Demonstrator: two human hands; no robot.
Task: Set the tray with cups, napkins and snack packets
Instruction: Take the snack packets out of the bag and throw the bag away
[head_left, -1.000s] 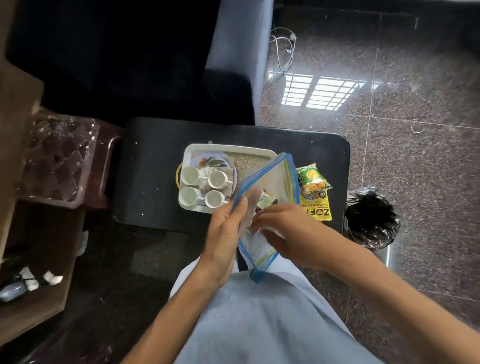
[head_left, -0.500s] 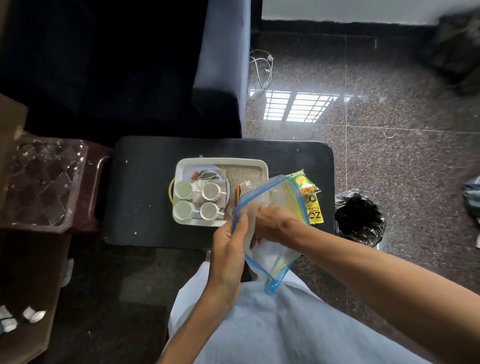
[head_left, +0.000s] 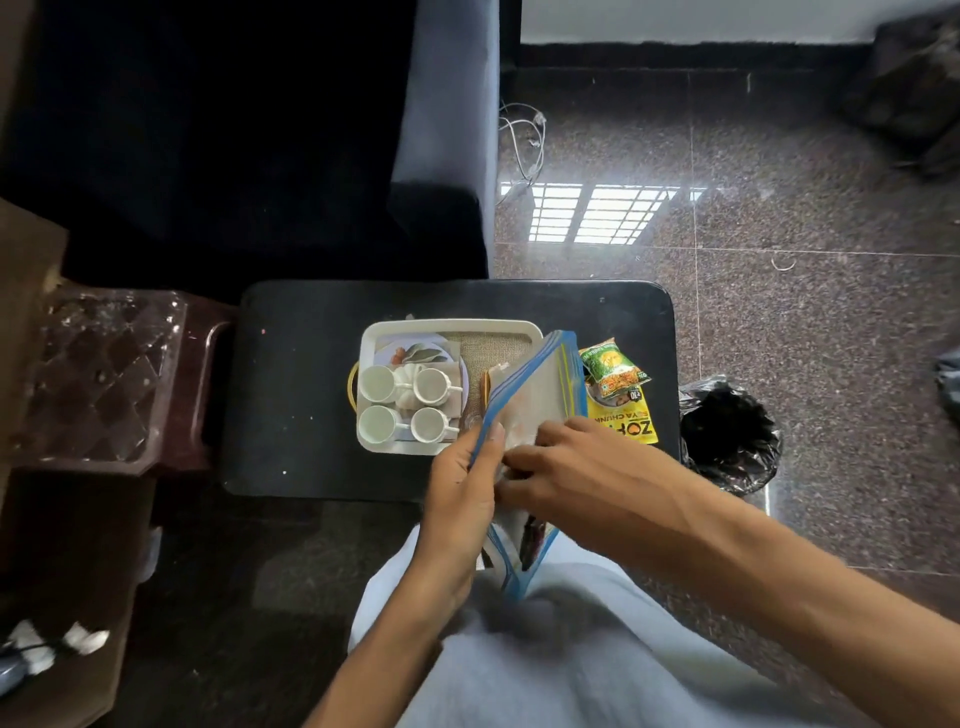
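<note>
A cream tray sits on the small black table. Several white cups stand on napkins in its left half. A clear zip bag with blue edges is held upright over the tray's right side. My left hand grips the bag's left edge. My right hand reaches into its mouth, fingertips hidden inside, so what they touch is unclear. A green snack packet and a yellow one lie on the table right of the bag.
A bin lined with a black bag stands right of the table. A dark sofa is behind it. A brown stool with a clear patterned top is at the left. White cables lie on the stone floor.
My right hand has gone deeper into the zip bag while the left keeps its edge. The view has shifted slightly; the tray, cups and packets stay put.
</note>
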